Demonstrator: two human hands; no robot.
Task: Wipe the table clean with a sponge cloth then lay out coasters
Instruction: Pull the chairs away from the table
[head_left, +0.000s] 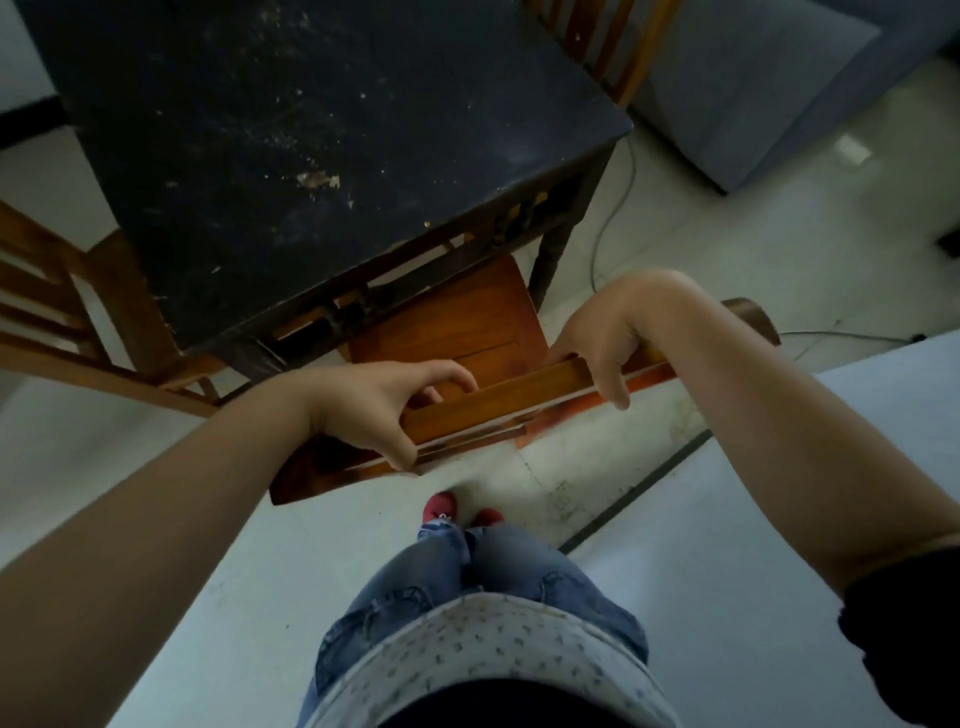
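Observation:
A dark table (270, 135) with pale crumbs and smears on its top stands ahead of me. Right in front of me is a wooden chair (467, 322) tucked partly under the table's near edge. My left hand (379, 405) grips the left part of the chair's top rail (498, 402), fingers over the top and thumb underneath. Further right on the same rail, my right hand (602, 338) holds it from above with the thumb hanging down the near side. No sponge cloth or coasters are in view.
A second wooden chair (78, 312) stands at the table's left side and a third (608, 41) at its far right corner. A grey cable (613, 208) trails over the tiled floor on the right. My feet in red shoes (441, 506) stand just behind the chair.

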